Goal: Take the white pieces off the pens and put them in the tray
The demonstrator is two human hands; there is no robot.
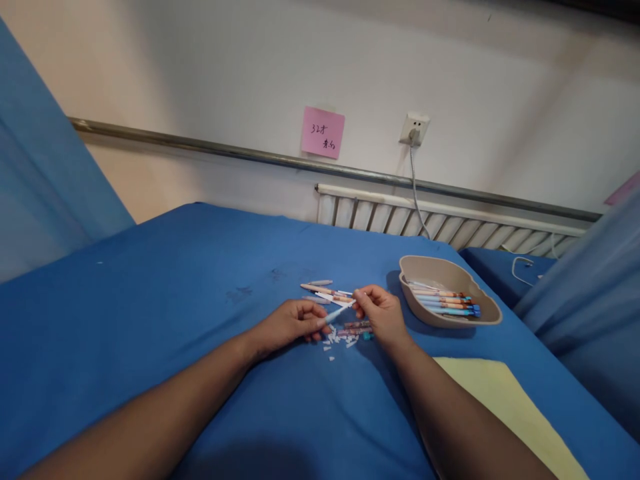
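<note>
Both my hands meet over a blue cloth-covered table (pixel 150 320). My left hand (pixel 290 323) is closed around the lower end of a thin white pen part (pixel 339 311). My right hand (pixel 383 312) pinches its upper end. Beyond the hands lie a few loose pen barrels (pixel 320 289), peach and white. Under my right hand lie more pens (pixel 356 327), and small white pieces (pixel 336 341) are scattered on the cloth. A beige tray (pixel 487 312) to the right holds several finished pens (pixel 447 301).
A yellow sheet (pixel 505 393) lies at the table's right front. Behind the table are a radiator (pixel 450 223), a metal rail, a wall socket (pixel 414 128) with a cable and a pink note (pixel 323 132). Blue fabric hangs at both sides.
</note>
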